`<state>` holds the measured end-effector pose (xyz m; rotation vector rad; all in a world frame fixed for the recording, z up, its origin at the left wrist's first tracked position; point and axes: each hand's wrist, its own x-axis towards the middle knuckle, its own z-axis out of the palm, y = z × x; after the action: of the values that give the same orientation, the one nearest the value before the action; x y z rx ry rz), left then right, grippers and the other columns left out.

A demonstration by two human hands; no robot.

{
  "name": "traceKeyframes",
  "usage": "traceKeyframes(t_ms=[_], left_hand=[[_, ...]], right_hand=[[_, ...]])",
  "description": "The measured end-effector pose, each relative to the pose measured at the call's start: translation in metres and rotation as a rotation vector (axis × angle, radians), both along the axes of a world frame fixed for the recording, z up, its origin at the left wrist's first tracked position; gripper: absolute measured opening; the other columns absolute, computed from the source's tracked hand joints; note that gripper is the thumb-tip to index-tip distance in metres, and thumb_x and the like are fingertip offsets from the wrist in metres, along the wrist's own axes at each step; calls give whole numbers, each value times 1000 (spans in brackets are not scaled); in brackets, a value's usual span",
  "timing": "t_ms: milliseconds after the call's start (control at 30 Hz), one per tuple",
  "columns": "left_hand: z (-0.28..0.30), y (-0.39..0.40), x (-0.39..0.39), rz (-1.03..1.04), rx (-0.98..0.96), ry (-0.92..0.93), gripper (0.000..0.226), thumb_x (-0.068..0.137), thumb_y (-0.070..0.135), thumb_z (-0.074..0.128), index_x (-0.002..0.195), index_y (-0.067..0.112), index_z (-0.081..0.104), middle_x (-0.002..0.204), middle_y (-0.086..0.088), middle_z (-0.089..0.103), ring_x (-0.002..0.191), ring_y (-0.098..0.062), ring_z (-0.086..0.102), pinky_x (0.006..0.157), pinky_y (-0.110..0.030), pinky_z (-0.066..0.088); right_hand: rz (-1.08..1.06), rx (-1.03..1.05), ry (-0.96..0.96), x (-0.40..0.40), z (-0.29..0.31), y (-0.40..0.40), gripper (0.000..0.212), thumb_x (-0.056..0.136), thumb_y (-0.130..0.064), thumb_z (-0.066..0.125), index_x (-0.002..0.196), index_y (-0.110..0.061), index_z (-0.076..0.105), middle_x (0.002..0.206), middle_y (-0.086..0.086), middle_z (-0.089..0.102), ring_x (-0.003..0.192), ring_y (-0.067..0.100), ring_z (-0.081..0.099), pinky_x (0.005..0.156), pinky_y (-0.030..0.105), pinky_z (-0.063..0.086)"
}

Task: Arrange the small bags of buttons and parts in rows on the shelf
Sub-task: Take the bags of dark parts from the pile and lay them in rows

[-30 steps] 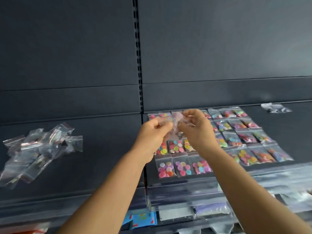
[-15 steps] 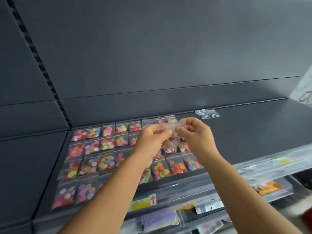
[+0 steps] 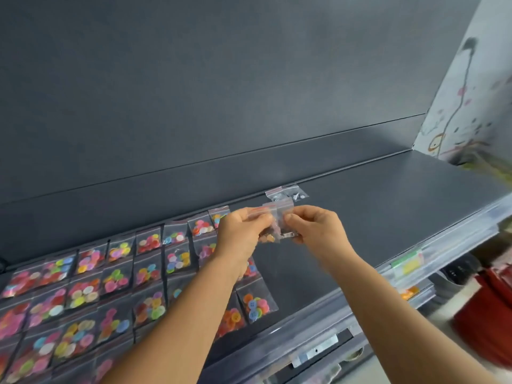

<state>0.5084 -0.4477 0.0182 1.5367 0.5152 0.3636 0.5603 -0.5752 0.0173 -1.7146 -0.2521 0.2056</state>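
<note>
Small clear zip bags (image 3: 277,217) with red seal strips and small parts inside are held above the dark shelf (image 3: 388,212). My left hand (image 3: 243,231) pinches them from the left and my right hand (image 3: 313,231) pinches them from the right. Rows of bags of coloured buttons (image 3: 110,278) lie flat on the left half of the shelf. Two clear bags of small grey parts (image 3: 286,193) lie at the shelf's back, just beyond my hands.
The shelf's right half is bare dark metal up to a white patterned side wall (image 3: 471,106). A clear price rail (image 3: 407,261) with labels runs along the front edge. Lower shelves with goods and a red object (image 3: 493,314) sit below right.
The view has swung right, so the button rows now lie at the left. Both hands keep pinching the bags and have moved over the bare part of the shelf near the two grey-part bags.
</note>
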Motion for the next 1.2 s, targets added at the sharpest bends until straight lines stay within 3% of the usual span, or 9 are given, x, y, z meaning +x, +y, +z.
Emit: traceKeyframes(t_ms=[200, 300, 367, 433, 567, 700, 933, 1033, 1200], left_hand=[[7, -8, 43, -117, -46, -61, 17, 89, 9, 58, 75, 16, 63, 54, 9, 67, 52, 1, 63, 48, -15, 50], [3, -11, 64, -112, -20, -27, 20, 91, 13, 56, 73, 20, 61, 54, 10, 67, 53, 2, 62, 54, -17, 54], [-1, -13, 81, -79, 32, 9, 21, 90, 18, 55, 70, 19, 61, 66, 2, 66, 63, -13, 59, 63, -27, 53], [-5, -16, 100, -37, 89, 36, 21, 88, 20, 55, 69, 18, 64, 71, -4, 60, 65, -17, 50, 61, -26, 46], [-11, -30, 143, 55, 126, 29, 18, 83, 12, 57, 69, 12, 68, 57, 5, 61, 48, -5, 50, 43, -12, 40], [-23, -48, 191, 104, 297, 111, 20, 85, 22, 57, 74, 11, 69, 62, -1, 59, 55, -15, 45, 53, -24, 38], [-38, -70, 243, 176, 560, 215, 16, 86, 19, 56, 78, 15, 70, 70, 7, 65, 69, -15, 60, 62, -27, 46], [-41, -72, 256, 186, 643, 254, 14, 87, 18, 56, 83, 16, 69, 77, 5, 68, 74, -15, 60, 60, -23, 40], [-50, -69, 252, 172, 969, 303, 36, 91, 19, 57, 127, 13, 57, 123, -3, 59, 114, -24, 45, 94, -34, 39]], right_hand=[[-112, -48, -66, 41, 1, -5, 18, 85, -17, 62, 70, -21, 71, 65, -1, 70, 61, 13, 56, 61, 32, 47], [-131, -57, -57, 61, -3, -9, 18, 85, -16, 62, 70, -21, 71, 63, -7, 69, 63, 13, 60, 65, 35, 51], [-136, -77, -71, 80, -6, -12, 19, 85, -17, 62, 70, -24, 71, 62, -9, 68, 64, 12, 61, 66, 35, 52], [-134, -114, -97, 102, -9, -17, 18, 86, -19, 61, 72, -25, 71, 60, -12, 66, 56, 6, 56, 57, 28, 48], [-108, -195, -131, 154, -19, -33, 16, 84, -18, 58, 73, -21, 70, 60, -10, 64, 45, 4, 44, 42, 17, 36], [-51, -293, -148, 212, -29, -53, 15, 84, -18, 56, 75, -15, 68, 62, -2, 62, 49, 10, 45, 44, 19, 37], [53, -381, -165, 279, -41, -69, 15, 87, -21, 56, 80, -19, 69, 63, -9, 64, 52, 6, 50, 42, 11, 36], [97, -429, -165, 289, -45, -66, 17, 88, -18, 53, 88, -18, 70, 77, -3, 70, 67, 14, 59, 53, 19, 40], [197, -634, -340, 293, -51, -67, 32, 90, -17, 52, 121, -15, 58, 116, 8, 61, 108, 29, 54, 85, 33, 44]])
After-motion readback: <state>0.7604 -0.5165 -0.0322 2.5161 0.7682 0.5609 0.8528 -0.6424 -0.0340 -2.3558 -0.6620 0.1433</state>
